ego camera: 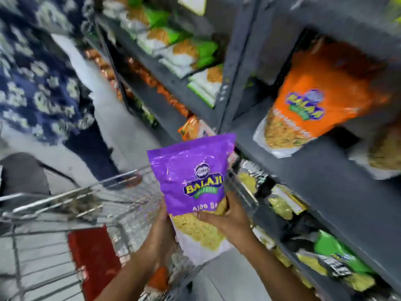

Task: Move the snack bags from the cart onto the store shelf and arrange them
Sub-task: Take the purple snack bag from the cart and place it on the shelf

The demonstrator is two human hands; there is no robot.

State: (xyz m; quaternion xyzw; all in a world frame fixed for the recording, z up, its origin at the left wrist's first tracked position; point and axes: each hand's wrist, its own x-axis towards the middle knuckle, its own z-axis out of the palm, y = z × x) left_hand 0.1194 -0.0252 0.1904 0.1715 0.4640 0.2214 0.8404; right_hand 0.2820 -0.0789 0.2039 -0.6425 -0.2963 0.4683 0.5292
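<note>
A purple snack bag (191,170) with a yellow and white lower half is held upright above the wire cart (71,205). My left hand (161,232) grips its lower left edge and back. My right hand (227,216) clasps its lower right side, thumb across the front. An orange snack bag (312,105) lies tilted on the grey store shelf (314,168) to the upper right of the purple bag. Low in the cart, below my left forearm, more bags show, one of them orange (159,278).
Green and white bags (188,53) fill the upper left shelf and orange packs (156,81) the one below. Yellow and green bags (329,257) line the lower right shelf. A person in blue floral clothing (36,68) stands at the left. A red panel (93,261) sits in the cart.
</note>
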